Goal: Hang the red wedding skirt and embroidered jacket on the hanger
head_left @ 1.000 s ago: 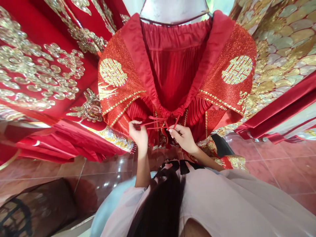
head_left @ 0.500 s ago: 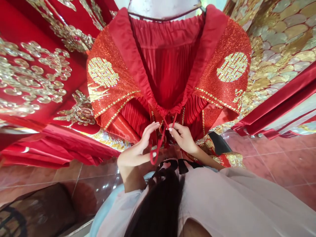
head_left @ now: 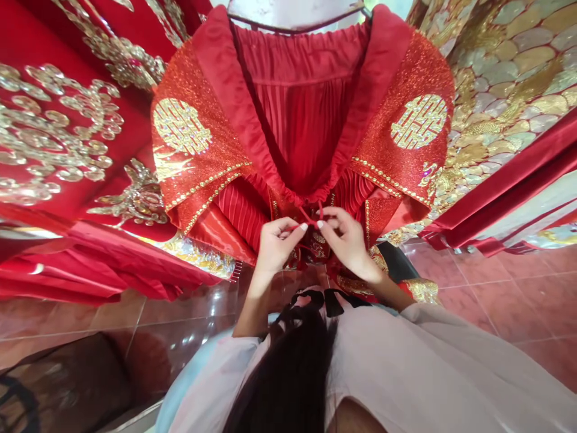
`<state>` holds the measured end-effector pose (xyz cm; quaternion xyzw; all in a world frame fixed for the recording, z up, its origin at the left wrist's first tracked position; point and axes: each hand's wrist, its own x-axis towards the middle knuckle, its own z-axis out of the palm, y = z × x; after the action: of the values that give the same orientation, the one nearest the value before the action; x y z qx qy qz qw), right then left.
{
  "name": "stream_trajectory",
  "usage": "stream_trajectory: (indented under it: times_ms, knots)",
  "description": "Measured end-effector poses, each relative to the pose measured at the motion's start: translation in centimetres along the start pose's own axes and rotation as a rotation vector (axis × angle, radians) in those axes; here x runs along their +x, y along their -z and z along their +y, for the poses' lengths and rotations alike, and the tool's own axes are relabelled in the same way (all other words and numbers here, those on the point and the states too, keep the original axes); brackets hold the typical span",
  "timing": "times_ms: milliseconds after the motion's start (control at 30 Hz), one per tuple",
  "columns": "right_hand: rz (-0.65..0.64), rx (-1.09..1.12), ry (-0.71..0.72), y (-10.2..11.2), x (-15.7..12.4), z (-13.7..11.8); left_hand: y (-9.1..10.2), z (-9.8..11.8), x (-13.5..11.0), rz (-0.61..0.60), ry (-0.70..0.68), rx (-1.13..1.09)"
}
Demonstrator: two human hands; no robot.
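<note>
Our left hand (head_left: 274, 245) and right hand (head_left: 350, 242) each pinch closed on the thin red cord (head_left: 309, 215), which runs upward between our nearly touching fingertips to the gathered front of the robe (head_left: 306, 120), equally near both.

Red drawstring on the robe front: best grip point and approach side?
Pinch the red drawstring on its short strands just under where the collar gathers, coming from below on both sides, as the left hand and right hand do. It is thin and limp, so a light pinch should suit.
</note>
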<state>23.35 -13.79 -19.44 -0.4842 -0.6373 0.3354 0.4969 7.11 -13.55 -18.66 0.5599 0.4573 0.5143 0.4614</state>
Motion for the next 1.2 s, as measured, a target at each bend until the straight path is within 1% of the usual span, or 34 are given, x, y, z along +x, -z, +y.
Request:
stream_trajectory:
  times_ms: [67,100,167,233,267,300,367,433,500,533,600,633,667,700,800,833,867,933,1000,1100,1200]
  knots:
    - [0.068,0.053,0.044,1.7,1.2,-1.2,1.0,1.4,0.1,0.172,-0.141,0.073]
    - [0.071,0.075,0.076,2.6,1.8,-2.0,1.7,2.2,0.1,0.257,-0.230,0.107]
    - [0.029,0.098,0.152,4.7,3.0,-3.7,3.3,4.1,0.1,0.398,-0.381,0.187]
    - [0.019,0.074,0.220,6.9,4.2,-4.8,5.3,5.7,0.3,0.533,-0.476,0.261]
    - [0.036,0.055,0.241,7.9,4.9,-4.9,6.4,6.1,0.6,0.608,-0.520,0.280]
    - [0.059,0.040,0.253,8.9,5.6,-4.7,7.5,6.2,1.0,0.681,-0.566,0.284]
    - [0.113,0.022,0.251,10.5,7.1,-3.6,9.4,5.7,2.2,0.782,-0.671,0.264]
    - [0.159,-0.013,0.238,11.3,8.5,-2.1,10.6,4.5,3.5,0.786,-0.718,0.287]
    - [0.199,-0.117,0.250,11.2,9.4,-0.9,10.5,3.4,4.4,0.811,-0.692,0.400]
    - [0.219,-0.196,0.271,10.8,9.6,-0.6,9.9,3.0,4.6,0.860,-0.680,0.487]
    - [0.248,-0.389,0.329,9.6,9.6,-0.6,7.8,2.6,4.8,0.983,-0.680,0.689]
    - [0.260,-0.491,0.359,8.9,9.3,-0.7,6.6,2.5,4.7,1.021,-0.690,0.775]
    - [0.272,-0.586,0.388,8.2,9.0,-1.0,5.2,2.3,4.8,1.006,-0.690,0.836]
    - [0.282,-0.670,0.417,7.5,8.7,-1.3,3.9,2.0,4.9,0.936,-0.676,0.865]
    - [0.300,-0.811,0.500,5.6,8.0,-2.1,0.5,0.7,6.1,0.591,-0.570,0.806]
    - [0.290,-0.822,0.519,5.0,7.9,-2.3,-0.3,0.3,6.7,0.503,-0.523,0.782]
    - [0.269,-0.822,0.533,4.4,8.0,-2.5,-1.0,-0.2,7.2,0.452,-0.479,0.766]
    - [0.213,-0.805,0.546,3.3,8.4,-2.8,-1.7,-0.7,8.2,0.419,-0.417,0.758]
    - [0.178,-0.787,0.535,2.3,9.2,-2.8,-2.0,-0.8,8.7,0.403,-0.396,0.767]
    - [0.173,-0.759,0.481,1.4,10.7,-2.6,-1.8,-0.3,8.7,0.361,-0.450,0.768]
    - [0.136,-0.675,0.434,1.5,11.4,-2.6,-1.3,0.5,8.0,0.300,-0.538,0.694]
